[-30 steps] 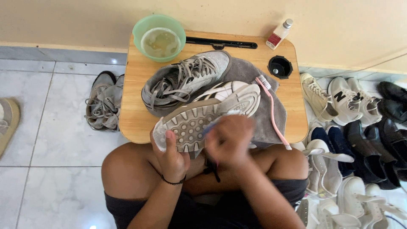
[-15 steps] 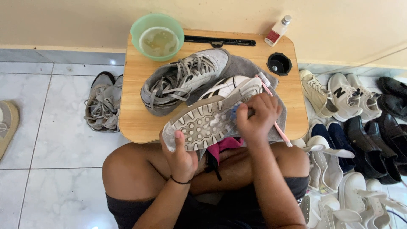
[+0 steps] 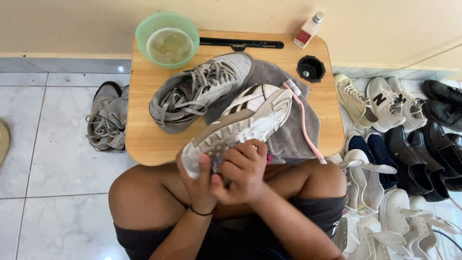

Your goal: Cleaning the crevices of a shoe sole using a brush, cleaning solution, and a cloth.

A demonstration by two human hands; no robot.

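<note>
A white sneaker [image 3: 250, 118] is tilted with its sole facing me, toe resting on the grey towel [image 3: 288, 130]. My left hand [image 3: 199, 180] grips its heel from below, thumb on the sole. My right hand [image 3: 240, 171] is closed around a small brush, almost wholly hidden by the fingers, and presses it against the heel end of the sole right beside my left thumb. A worn grey sneaker [image 3: 197, 91] lies on its side behind the white one. A pink toothbrush [image 3: 304, 125] lies loose on the towel to the right.
Everything sits on a wooden lap table [image 3: 144, 135] over my crossed legs. At its far edge are a green bowl [image 3: 144, 29] of cloudy water, a small bottle [image 3: 307, 31] and a black cup holder [image 3: 311, 68]. Grey sneakers [image 3: 105, 118] lie left; several shoes [image 3: 409, 144] crowd the right.
My right hand has swept with the brush from the sole's toe end back to the heel, beside my left hand. The white sneaker has tipped slightly; the view shifted a little.
</note>
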